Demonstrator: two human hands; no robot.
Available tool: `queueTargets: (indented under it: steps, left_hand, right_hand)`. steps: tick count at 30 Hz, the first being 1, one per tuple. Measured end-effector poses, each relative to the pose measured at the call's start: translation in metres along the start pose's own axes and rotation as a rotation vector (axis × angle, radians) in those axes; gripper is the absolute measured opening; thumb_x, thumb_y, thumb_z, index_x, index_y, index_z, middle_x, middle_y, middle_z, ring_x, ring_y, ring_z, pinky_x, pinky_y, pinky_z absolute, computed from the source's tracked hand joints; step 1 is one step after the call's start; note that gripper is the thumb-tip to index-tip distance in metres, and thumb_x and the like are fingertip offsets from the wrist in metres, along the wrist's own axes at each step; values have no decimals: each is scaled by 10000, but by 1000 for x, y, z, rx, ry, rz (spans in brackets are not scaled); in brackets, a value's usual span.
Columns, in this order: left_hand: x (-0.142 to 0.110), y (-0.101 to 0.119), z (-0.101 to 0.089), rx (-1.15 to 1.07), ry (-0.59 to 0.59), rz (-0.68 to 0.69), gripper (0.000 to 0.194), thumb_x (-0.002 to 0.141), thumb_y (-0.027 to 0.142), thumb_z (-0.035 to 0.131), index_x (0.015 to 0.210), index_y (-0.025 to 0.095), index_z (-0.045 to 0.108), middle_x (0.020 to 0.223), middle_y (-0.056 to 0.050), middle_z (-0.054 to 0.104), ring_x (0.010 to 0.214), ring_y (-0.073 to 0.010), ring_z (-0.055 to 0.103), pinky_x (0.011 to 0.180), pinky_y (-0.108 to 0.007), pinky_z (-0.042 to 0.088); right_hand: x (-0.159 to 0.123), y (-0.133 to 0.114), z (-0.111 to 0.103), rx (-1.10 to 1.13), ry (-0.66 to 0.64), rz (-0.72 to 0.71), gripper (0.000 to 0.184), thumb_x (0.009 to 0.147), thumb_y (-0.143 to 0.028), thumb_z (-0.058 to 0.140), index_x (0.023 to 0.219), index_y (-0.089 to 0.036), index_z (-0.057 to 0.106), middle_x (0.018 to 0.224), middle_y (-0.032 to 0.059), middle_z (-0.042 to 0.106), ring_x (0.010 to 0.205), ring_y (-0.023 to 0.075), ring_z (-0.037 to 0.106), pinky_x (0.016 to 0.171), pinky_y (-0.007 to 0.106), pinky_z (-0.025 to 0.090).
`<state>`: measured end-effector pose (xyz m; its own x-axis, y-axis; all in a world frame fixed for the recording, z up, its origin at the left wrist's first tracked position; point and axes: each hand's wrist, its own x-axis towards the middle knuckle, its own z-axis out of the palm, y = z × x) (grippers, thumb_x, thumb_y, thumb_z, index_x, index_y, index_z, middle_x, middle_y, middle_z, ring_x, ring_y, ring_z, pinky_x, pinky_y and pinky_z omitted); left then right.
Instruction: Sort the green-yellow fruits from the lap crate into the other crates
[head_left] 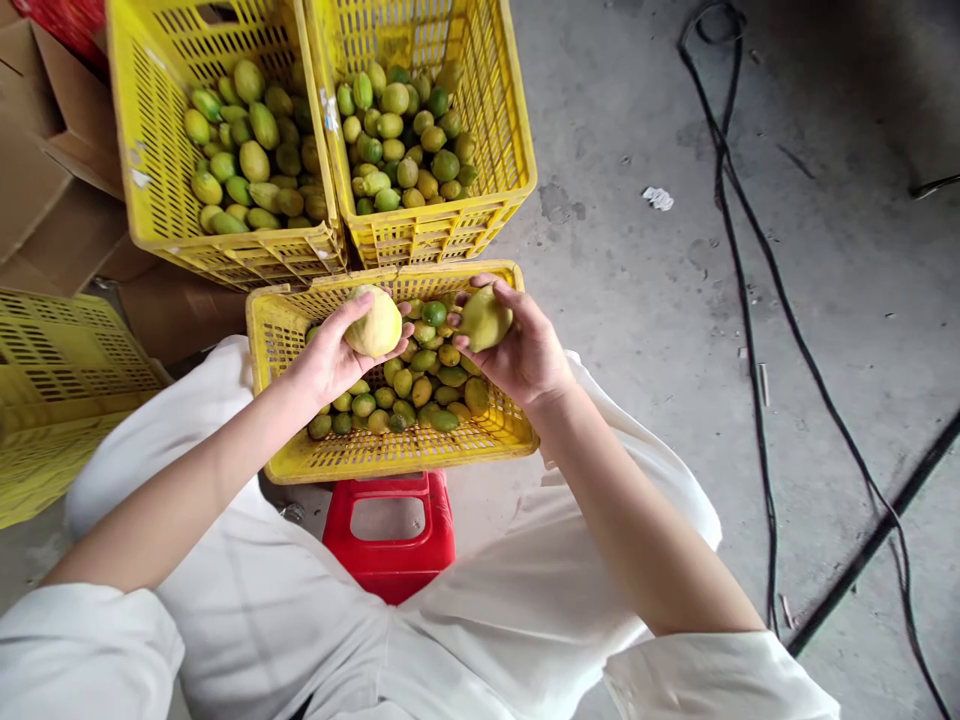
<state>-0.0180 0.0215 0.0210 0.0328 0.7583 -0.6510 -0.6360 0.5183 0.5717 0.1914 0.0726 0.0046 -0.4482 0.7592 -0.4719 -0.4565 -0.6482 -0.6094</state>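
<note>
My left hand [341, 345] is closed around a pale yellow lemon [377, 325], held above the near yellow crate [401, 462]. In my right hand [529, 350] is a greener lemon [486, 318], gripped between thumb and fingers over the crate's right side. Below both hands, green and yellowish lemons [409, 395] cover the crate's bottom. My hands and forearms hide part of this fruit and some of the rim.
Two larger yellow crates, one at the far left [217, 245] and one beside it [435, 225], hold more lemons. Another yellow crate [67, 350] and cardboard boxes [45, 190] are on the left. A red stool [390, 560] stands between my legs. Black cables [739, 260] cross the concrete floor.
</note>
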Motion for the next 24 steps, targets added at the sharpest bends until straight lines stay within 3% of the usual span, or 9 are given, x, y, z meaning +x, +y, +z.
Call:
queueTargets:
  steps: [2,4,7,10,12,14,16,21,24]
  left_hand:
    - [0,3,3,-77,37,-6,269,919,388,630,1074,169,652,1010,-85,752,1015,-256,758,942,-403,629]
    - [-1,5,6,-153,71,5,226,969,346,529,1064,172,639,1016,-82,751,1055,-263,753,976,-441,616]
    - [-1,6,6,-153,94,15,133,968,289,544,1016,193,622,1015,-64,749,1069,-264,752,965,-444,613]
    - [0,3,3,-69,72,15,224,891,364,714,1022,197,643,974,-57,736,991,-247,757,896,-375,616]
    - [1,1,0,-42,46,9,313,831,410,782,1018,190,662,942,-53,725,888,-211,749,830,-327,610]
    - [2,0,-2,-37,25,-4,333,816,436,789,1000,182,675,916,-53,723,801,-180,727,772,-299,603]
    - [2,1,-2,-47,29,-2,316,842,454,757,980,181,678,902,-56,727,781,-173,721,760,-295,606]
    - [-1,8,3,-137,76,-26,323,978,465,524,986,173,663,940,-97,751,904,-233,761,797,-348,643]
    - [-4,10,6,-160,40,-20,268,1005,361,456,1007,172,647,1015,-113,759,1025,-256,766,831,-356,646]
  right_hand:
    - [1,-1,0,-5,-9,-12,286,791,-390,757,1018,-286,617,971,-16,740,946,208,736,775,328,650]
    - [1,0,0,9,-11,-9,282,783,-364,737,1023,-289,610,1019,-7,761,1010,234,740,829,368,656]
    - [0,3,1,46,7,8,303,763,-316,785,1007,-277,609,969,-11,754,864,178,732,685,267,633]
    - [0,3,2,52,2,38,323,737,-304,853,936,-261,601,803,-31,674,624,105,614,407,146,422]
    - [0,2,2,35,4,69,349,715,-309,878,886,-251,580,745,-38,629,547,85,533,340,128,274]
    - [0,1,3,17,24,87,360,717,-334,885,869,-243,571,731,-38,616,523,76,503,334,127,230]
    - [0,0,4,20,51,86,333,755,-380,859,875,-239,583,733,-29,620,539,84,528,347,134,271]
    - [-1,-3,9,65,109,56,214,840,-412,719,949,-245,638,885,30,717,825,199,711,605,268,597]
    - [-1,-4,9,50,115,33,255,793,-376,762,979,-256,636,935,26,725,865,204,717,645,281,616]
